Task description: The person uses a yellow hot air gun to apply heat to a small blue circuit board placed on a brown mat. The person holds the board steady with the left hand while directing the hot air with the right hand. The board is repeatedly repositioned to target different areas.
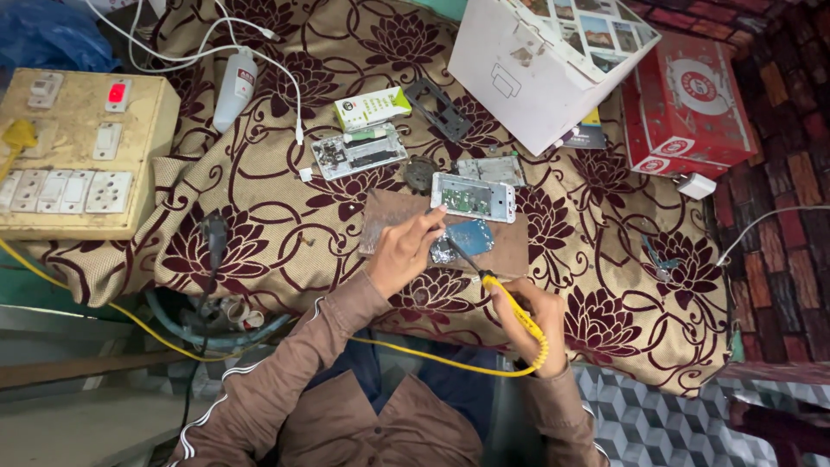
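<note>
Soldering underway: right hand (538,322) grips yellow soldering iron (510,310), tip at 10 o'clock; left hand (399,252) fingers pinch the blue board (471,235); phone frames (472,197) unassembled.

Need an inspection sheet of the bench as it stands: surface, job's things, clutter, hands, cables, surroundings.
Surface: floral cloth, brown board on it.
Job's things: yellow soldering iron; blue part on the board; opened phone behind it.
Clutter: second phone frame, green box, white bottle, white carton, red box.
Hands: left hand rests by the blue part; right hand has its grip on the iron.
Cables: yellow cord, white cable.
Surroundings: switchboard, brick wall.
</note>
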